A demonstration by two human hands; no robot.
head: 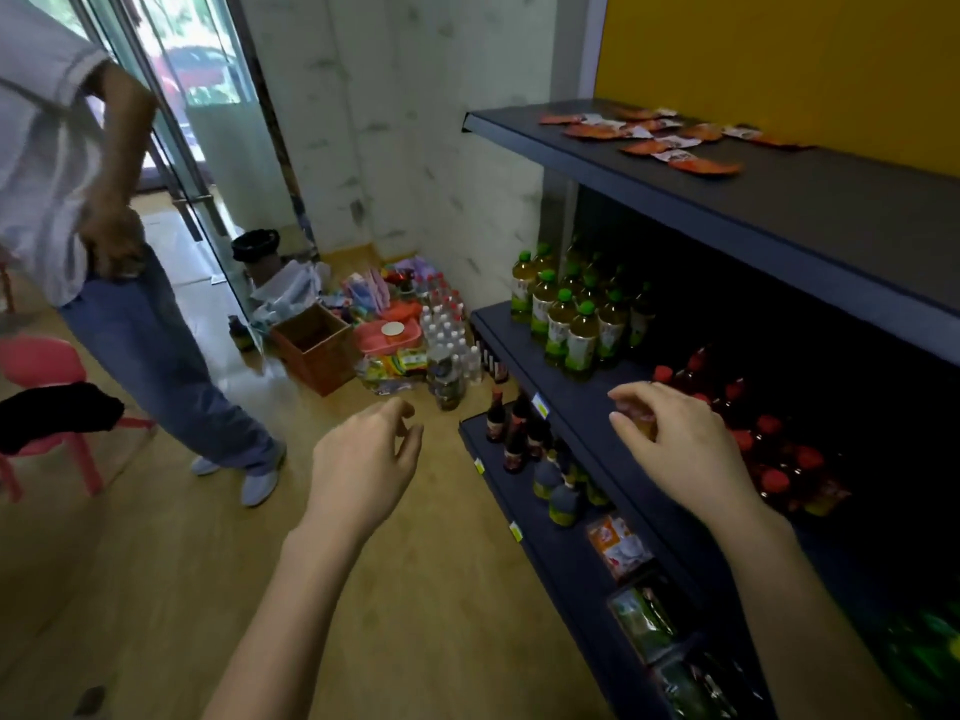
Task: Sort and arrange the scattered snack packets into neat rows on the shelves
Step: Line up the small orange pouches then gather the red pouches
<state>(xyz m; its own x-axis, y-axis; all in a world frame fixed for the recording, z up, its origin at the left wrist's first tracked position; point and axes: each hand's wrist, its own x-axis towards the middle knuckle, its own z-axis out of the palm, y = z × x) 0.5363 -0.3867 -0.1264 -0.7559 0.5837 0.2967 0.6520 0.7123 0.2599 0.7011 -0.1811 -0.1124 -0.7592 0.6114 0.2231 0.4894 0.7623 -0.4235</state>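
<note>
Several orange and white snack packets (670, 140) lie scattered flat on the dark top shelf (779, 210) at the upper right. My left hand (363, 459) hangs over the wooden floor left of the shelving, fingers loosely curled and holding nothing. My right hand (670, 439) hovers over the front edge of the middle shelf (566, 392), well below the packets. Its fingers are curled, and something small and orange shows under them; I cannot tell whether it is held.
Green-capped bottles (571, 314) and red-capped bottles (769, 439) fill the middle shelf. Dark bottles (514, 433) and bagged goods (644, 615) sit on the lowest shelf. A person (104, 252) stands at left beside a pink stool (47, 407). A cardboard box (317, 345) and piled goods crowd the corner.
</note>
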